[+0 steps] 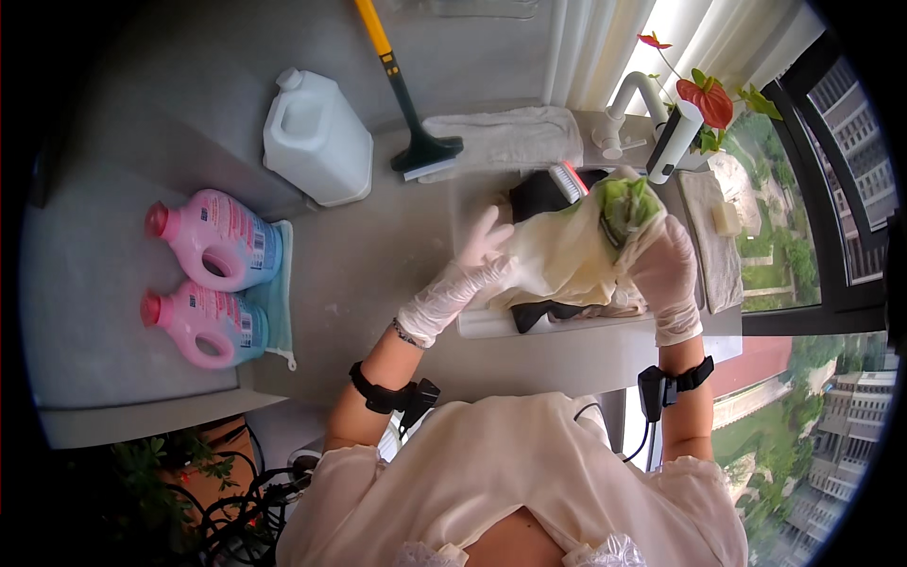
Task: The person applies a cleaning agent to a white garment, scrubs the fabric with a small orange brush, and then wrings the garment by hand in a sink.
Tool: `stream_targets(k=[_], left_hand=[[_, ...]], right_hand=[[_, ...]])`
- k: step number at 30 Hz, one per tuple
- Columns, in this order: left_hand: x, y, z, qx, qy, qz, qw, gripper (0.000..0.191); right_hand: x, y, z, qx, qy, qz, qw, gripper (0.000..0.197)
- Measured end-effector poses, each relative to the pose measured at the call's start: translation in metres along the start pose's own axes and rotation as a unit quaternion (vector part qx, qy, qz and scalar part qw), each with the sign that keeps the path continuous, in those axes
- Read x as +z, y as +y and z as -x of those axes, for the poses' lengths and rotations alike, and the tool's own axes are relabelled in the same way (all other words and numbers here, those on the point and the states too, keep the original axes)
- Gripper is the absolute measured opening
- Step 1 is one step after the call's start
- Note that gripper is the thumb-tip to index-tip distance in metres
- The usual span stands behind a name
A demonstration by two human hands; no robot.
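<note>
A wet cream garment [560,248] with a green printed patch [627,205] is raised over a white sink basin [475,327]. My right hand [666,273], in a thin whitish glove, grips it at its right side beside the print. At the garment's left end is my left hand [478,259], gloved the same way, fingers spread; cloth lies against or just beside its palm. Dark fabric [531,195] shows in the basin behind the garment, and more dark and beige cloth sticks out beneath it. A scrub brush [569,182] with white bristles lies on the dark fabric.
A white faucet [631,106] stands behind the basin, near a red anthurium [705,103]. Folded towels [524,138] lie behind and right, one with a soap bar [725,218]. Leftward are a squeegee [429,152], a white jug [319,142] and two pink-and-blue detergent bottles [227,237].
</note>
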State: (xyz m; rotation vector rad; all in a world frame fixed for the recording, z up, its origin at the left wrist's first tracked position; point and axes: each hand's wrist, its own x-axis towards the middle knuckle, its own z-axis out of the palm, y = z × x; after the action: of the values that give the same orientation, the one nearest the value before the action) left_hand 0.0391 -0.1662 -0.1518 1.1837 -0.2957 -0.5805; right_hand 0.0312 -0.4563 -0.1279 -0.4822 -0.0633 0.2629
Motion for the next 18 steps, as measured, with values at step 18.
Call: stream_targets(k=[18], left_hand=[[-0.009, -0.046, 0.015, -0.106, 0.1, -0.176, 0.974, 0.055]], right_hand=[[0.029, 0.077, -0.033, 0.154, -0.139, 0.546, 0.812, 0.038]])
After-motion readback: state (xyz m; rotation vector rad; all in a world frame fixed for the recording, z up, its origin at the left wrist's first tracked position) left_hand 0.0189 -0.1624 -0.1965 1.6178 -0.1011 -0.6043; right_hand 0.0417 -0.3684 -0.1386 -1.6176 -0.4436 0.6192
